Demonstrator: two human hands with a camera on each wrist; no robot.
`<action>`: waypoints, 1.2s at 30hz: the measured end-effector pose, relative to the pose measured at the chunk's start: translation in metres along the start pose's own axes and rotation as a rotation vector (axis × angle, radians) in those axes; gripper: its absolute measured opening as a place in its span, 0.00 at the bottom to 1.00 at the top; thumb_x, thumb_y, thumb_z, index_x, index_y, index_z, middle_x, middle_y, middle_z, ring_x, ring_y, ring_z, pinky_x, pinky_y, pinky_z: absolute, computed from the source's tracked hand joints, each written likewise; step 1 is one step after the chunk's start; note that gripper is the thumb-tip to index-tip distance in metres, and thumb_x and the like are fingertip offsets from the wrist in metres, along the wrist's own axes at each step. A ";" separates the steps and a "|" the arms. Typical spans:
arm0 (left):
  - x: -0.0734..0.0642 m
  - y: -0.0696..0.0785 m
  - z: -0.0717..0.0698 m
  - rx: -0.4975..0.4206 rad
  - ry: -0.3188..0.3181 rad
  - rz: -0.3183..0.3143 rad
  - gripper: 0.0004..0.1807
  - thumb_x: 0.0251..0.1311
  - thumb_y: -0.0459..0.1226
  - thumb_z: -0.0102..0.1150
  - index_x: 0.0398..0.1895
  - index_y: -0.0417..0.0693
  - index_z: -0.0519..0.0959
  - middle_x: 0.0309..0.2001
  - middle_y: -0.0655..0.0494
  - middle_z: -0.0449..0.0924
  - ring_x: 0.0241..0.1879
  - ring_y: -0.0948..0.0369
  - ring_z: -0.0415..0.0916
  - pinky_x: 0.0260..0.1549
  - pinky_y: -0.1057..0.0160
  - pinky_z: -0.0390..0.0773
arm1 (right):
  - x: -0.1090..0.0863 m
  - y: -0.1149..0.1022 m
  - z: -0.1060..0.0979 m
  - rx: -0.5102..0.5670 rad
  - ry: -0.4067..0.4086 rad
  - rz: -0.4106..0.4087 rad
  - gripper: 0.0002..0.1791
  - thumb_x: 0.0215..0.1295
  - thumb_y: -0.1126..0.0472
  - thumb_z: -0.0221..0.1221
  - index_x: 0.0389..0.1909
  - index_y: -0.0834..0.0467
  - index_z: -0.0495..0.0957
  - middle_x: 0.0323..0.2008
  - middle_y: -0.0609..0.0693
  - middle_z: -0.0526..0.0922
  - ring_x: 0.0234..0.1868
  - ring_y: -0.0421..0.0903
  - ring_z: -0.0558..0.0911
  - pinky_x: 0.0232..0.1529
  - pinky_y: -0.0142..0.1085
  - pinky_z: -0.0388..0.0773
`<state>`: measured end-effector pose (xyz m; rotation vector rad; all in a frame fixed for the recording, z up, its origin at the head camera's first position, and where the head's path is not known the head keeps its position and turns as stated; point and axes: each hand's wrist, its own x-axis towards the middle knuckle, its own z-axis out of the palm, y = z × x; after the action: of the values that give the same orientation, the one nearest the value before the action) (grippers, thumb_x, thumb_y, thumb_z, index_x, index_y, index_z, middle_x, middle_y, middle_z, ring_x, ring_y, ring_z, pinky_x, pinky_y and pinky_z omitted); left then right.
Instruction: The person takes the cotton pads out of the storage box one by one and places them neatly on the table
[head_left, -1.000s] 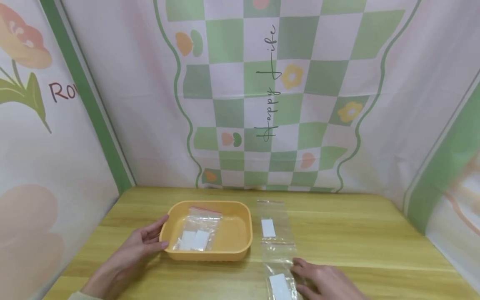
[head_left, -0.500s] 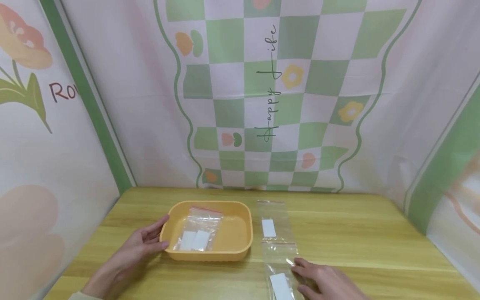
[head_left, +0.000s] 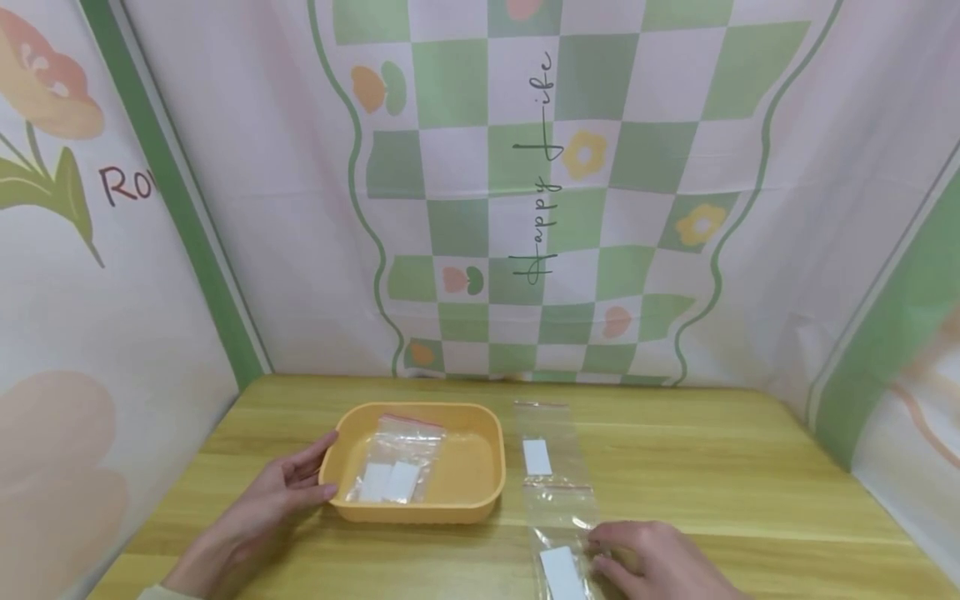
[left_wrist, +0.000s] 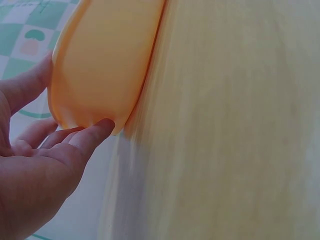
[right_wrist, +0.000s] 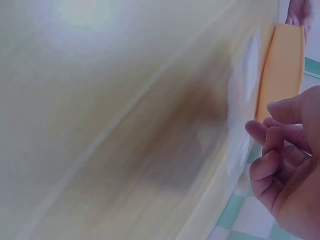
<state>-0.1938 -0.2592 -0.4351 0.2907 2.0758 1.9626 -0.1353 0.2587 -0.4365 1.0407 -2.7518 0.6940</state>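
My left hand [head_left: 262, 504] holds the left end of a yellow plastic tray [head_left: 472, 467], thumb near the front corner and fingers at the back one. Inside the tray, at its left, lie clear zip bags [head_left: 405, 442] with white cards [head_left: 403, 482] in them. Right of the tray, two more bags lie flat in a column: a far zip bag [head_left: 562, 446] and a near zip bag [head_left: 553, 518], each with a white card. My right hand [head_left: 656, 554] hovers at the near bag's right edge, fingers loosely bent. In the right wrist view nothing shows between its fingers [right_wrist: 267, 167].
All of it stands on a wood-grain table [head_left: 712, 467]. A curtain [head_left: 450, 167] with green checks hangs behind the far edge. Printed cloth walls [head_left: 165, 317] close off both sides.
My right hand has drawn slightly back to the right, its fingertips bending inward beside the near bag. The left hand, tray and bags have stayed in place.
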 end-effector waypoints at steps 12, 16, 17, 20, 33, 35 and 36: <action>0.000 -0.002 -0.001 0.001 -0.001 -0.005 0.51 0.65 0.32 0.70 0.84 0.37 0.48 0.82 0.32 0.42 0.77 0.33 0.52 0.65 0.63 0.73 | 0.021 -0.013 -0.017 0.196 0.005 0.087 0.04 0.69 0.64 0.69 0.38 0.51 0.89 0.34 0.36 0.87 0.29 0.30 0.79 0.27 0.31 0.82; 0.000 -0.001 -0.002 0.002 0.000 -0.009 0.51 0.65 0.31 0.69 0.84 0.37 0.48 0.82 0.32 0.42 0.77 0.34 0.52 0.65 0.63 0.73 | 0.045 -0.026 -0.027 0.219 0.029 0.139 0.04 0.68 0.63 0.69 0.37 0.49 0.89 0.32 0.36 0.87 0.21 0.31 0.71 0.19 0.30 0.73; 0.000 -0.002 -0.002 0.002 0.000 -0.010 0.51 0.65 0.31 0.69 0.84 0.37 0.48 0.82 0.32 0.42 0.77 0.34 0.52 0.65 0.64 0.73 | 0.053 -0.029 -0.030 0.222 0.036 0.141 0.05 0.68 0.63 0.69 0.36 0.49 0.89 0.31 0.35 0.86 0.20 0.31 0.72 0.18 0.30 0.73; 0.000 -0.002 -0.002 0.001 0.001 -0.013 0.50 0.66 0.31 0.69 0.84 0.37 0.48 0.82 0.32 0.42 0.77 0.34 0.52 0.65 0.63 0.73 | 0.080 -0.038 -0.037 0.236 0.043 0.149 0.02 0.68 0.61 0.69 0.36 0.50 0.89 0.30 0.34 0.86 0.20 0.33 0.74 0.19 0.31 0.74; 0.001 -0.001 -0.001 0.029 -0.012 0.005 0.49 0.67 0.31 0.67 0.84 0.37 0.47 0.82 0.34 0.41 0.78 0.35 0.50 0.65 0.67 0.71 | 0.203 -0.061 -0.034 0.225 -0.161 0.084 0.19 0.61 0.56 0.76 0.50 0.63 0.89 0.29 0.40 0.88 0.25 0.37 0.79 0.25 0.31 0.76; 0.000 0.000 -0.001 0.030 -0.017 0.008 0.49 0.68 0.31 0.67 0.84 0.37 0.47 0.82 0.34 0.40 0.78 0.34 0.50 0.65 0.68 0.71 | 0.216 -0.063 -0.025 0.231 -0.188 0.097 0.23 0.59 0.56 0.77 0.52 0.64 0.88 0.30 0.42 0.88 0.27 0.38 0.79 0.29 0.31 0.78; 0.000 0.000 -0.001 0.030 -0.019 0.010 0.49 0.68 0.31 0.67 0.84 0.37 0.47 0.82 0.34 0.40 0.77 0.34 0.50 0.65 0.68 0.71 | 0.222 -0.064 -0.020 0.235 -0.204 0.108 0.24 0.58 0.57 0.78 0.53 0.65 0.87 0.31 0.43 0.88 0.29 0.38 0.80 0.32 0.32 0.80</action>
<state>-0.1943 -0.2602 -0.4350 0.3248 2.0971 1.9288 -0.2625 0.0929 -0.3363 1.0661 -2.9739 1.0003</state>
